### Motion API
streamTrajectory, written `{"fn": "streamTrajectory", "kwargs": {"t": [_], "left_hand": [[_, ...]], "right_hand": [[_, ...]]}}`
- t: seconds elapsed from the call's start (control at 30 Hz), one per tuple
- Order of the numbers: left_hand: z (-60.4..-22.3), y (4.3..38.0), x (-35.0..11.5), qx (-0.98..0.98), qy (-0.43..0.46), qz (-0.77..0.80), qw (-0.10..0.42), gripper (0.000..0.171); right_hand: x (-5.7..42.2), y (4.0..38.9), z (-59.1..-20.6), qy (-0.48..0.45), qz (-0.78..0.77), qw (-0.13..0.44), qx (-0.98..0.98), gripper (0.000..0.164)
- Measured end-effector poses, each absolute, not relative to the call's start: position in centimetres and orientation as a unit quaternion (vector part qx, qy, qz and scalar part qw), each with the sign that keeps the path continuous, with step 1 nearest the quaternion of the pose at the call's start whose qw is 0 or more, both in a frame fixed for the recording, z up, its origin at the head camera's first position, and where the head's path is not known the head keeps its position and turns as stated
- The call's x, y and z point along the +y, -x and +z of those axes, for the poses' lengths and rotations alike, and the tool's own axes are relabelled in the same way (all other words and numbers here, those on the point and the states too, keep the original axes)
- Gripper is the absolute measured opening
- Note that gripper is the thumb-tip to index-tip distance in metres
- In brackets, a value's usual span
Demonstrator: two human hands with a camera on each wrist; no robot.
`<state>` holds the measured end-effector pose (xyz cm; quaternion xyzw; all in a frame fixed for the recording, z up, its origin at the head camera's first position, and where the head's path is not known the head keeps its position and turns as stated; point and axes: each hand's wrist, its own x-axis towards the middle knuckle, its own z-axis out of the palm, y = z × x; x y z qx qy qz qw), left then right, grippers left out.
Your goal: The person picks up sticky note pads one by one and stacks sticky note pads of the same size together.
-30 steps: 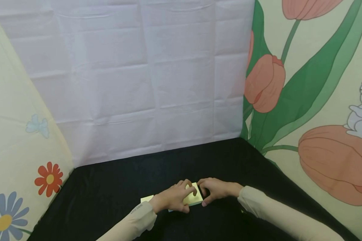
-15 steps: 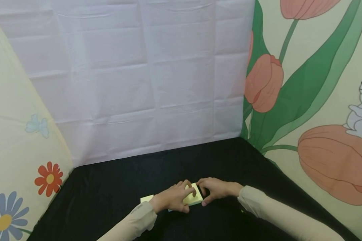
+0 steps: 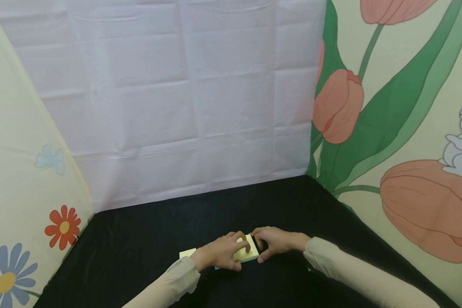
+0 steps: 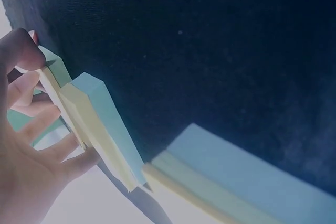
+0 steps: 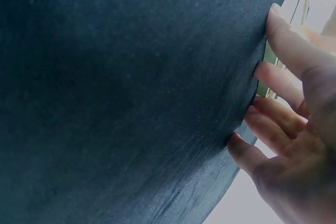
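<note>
Stacked sticky note pads lie in a row on the black cloth, yellow on top with green and blue layers below. The right end pad (image 3: 250, 253) is partly under my left hand (image 3: 217, 253), whose thumb is at its near edge and whose bent fingers reach over it. At that pad's right end is my right hand (image 3: 278, 240), thumb and forefinger curved round the two corners. Another stack (image 3: 187, 254) shows left of the left wrist. In the left wrist view, a middle stack (image 4: 102, 119) sits between the held one and a nearer stack (image 4: 231, 177).
Black cloth (image 3: 158, 231) covers the table. A white sheet (image 3: 158, 107) hangs behind it, with flower-printed curtains (image 3: 369, 171) at the sides. A small yellowish bit (image 3: 310, 270) shows beside the right sleeve.
</note>
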<state>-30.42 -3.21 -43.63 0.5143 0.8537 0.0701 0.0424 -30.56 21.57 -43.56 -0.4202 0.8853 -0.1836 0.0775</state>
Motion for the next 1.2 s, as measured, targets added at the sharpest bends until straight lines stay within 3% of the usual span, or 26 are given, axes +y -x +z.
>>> {"fn": "streamTrajectory", "kwargs": {"t": [0.17,0.93,1.2], "left_hand": [[-43.7,30.5,-3.2,0.857,-0.509,0.064,0.045,0.045],[-43.9,30.3,-3.4,0.852,-0.518,0.068,0.022,0.032],[-44.0,30.3,-3.5,0.849,-0.521,0.079,0.020,0.032]], "right_hand": [[21.6,30.3,-43.2,0.421,-0.188,0.078,0.884,0.035],[21.0,29.7,-42.5,0.376,-0.167,0.099,0.906,0.033],[21.1,29.7,-42.3,0.407,-0.156,0.090,0.895,0.032]]}}
